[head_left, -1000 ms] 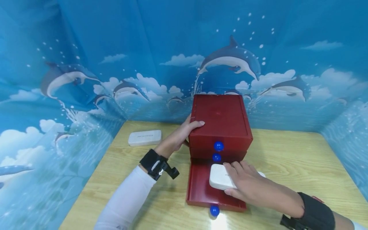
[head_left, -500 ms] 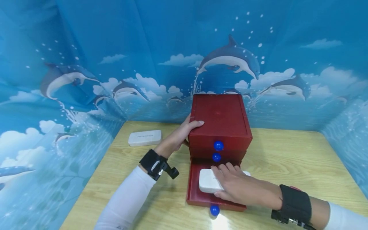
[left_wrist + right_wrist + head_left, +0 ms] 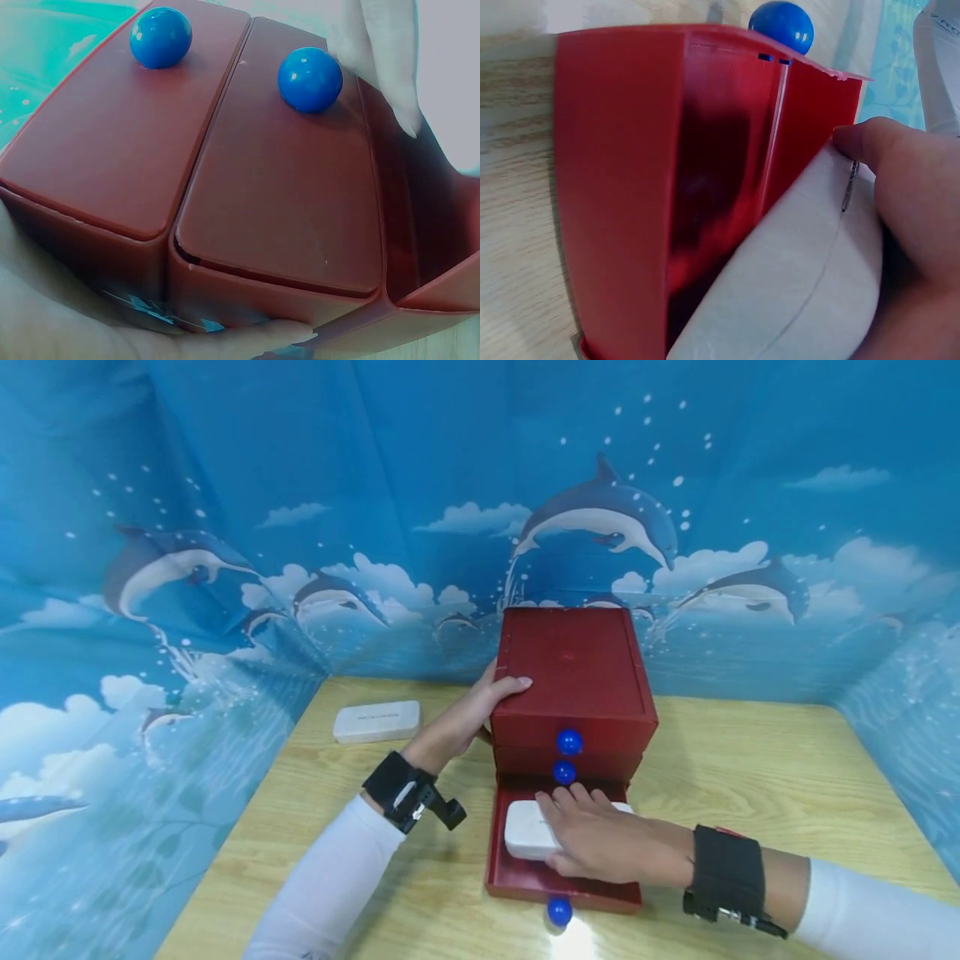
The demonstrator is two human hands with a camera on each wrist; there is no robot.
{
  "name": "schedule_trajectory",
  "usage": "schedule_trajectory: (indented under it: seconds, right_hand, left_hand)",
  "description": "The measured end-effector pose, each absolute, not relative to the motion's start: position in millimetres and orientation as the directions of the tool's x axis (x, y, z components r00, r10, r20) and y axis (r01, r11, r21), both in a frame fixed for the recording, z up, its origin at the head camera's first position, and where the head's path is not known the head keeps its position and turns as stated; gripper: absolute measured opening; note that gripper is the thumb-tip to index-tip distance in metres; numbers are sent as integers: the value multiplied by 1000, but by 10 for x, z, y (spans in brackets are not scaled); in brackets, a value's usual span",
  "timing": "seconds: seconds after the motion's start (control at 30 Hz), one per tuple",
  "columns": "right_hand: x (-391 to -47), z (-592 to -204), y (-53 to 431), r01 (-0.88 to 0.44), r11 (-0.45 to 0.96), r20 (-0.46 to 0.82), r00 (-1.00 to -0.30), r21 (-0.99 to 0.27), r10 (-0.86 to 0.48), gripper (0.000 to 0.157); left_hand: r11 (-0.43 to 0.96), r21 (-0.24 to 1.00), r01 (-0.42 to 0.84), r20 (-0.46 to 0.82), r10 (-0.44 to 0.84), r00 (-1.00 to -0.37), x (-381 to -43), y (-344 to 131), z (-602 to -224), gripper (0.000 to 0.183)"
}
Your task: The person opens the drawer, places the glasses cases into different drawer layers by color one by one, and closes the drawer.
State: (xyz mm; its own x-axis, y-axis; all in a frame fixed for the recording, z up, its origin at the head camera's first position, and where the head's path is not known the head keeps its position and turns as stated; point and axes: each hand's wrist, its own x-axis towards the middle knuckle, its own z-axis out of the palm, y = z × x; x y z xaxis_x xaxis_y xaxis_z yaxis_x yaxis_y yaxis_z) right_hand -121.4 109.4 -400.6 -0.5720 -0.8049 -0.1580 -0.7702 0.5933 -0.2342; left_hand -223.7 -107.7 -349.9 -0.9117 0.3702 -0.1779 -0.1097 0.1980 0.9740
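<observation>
A red drawer cabinet [image 3: 570, 664] with round blue knobs stands in the middle of the table, its bottom drawer [image 3: 517, 878] pulled out toward me. My left hand [image 3: 472, 708] holds the cabinet's left side, thumb over the top edge and fingers along the side wall. With my right hand [image 3: 603, 842] I grip a white glasses case [image 3: 527, 829] from above, thumb at the near side. The case lies crosswise within the drawer's outline; in the right wrist view it slants beside the red drawer wall [image 3: 619, 187], its metal hinge showing. My palm hides its middle.
A second white glasses case [image 3: 377, 722] lies on the wooden table [image 3: 757, 768] at the back left, beyond my left wrist. The two upper drawers are closed, a blue knob [image 3: 310, 80] on each front. A dolphin-print cloth [image 3: 450, 485] surrounds the table's back and sides.
My right hand has carried the white glasses case leftward and lower, from the drawer's right side to over its middle. My left hand has stayed on the cabinet.
</observation>
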Motion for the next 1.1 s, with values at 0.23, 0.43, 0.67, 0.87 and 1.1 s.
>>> schedule_trajectory:
  seconds: [0.23, 0.43, 0.67, 0.87, 1.1]
  right_hand:
    - [-1237, -4064, 1007, -747, 613, -223, -571, -259, -790, 71]
    - [-1283, -4139, 981, -746, 631, -206, -597, -211, -775, 70]
    - [-1324, -4206, 942, -729, 651, -205, -618, -211, -759, 71]
    - [-1379, -4269, 918, -722, 664, -190, -637, -195, -748, 69]
    - [-1467, -4367, 930, -689, 701, -190, -675, -184, -713, 63]
  left_hand:
    - [196, 974, -111, -178, 373, -910, -2227, -1087, -3492, 72]
    - [192, 972, -135, -197, 352, -915, -2232, -1085, -3488, 72]
    - [192, 973, -128, -190, 354, -916, -2227, -1087, -3489, 73]
    - [197, 972, -126, -190, 353, -916, -2220, -1079, -3488, 74]
    - [187, 973, -133, -194, 357, -914, -2220, -1081, -3475, 73]
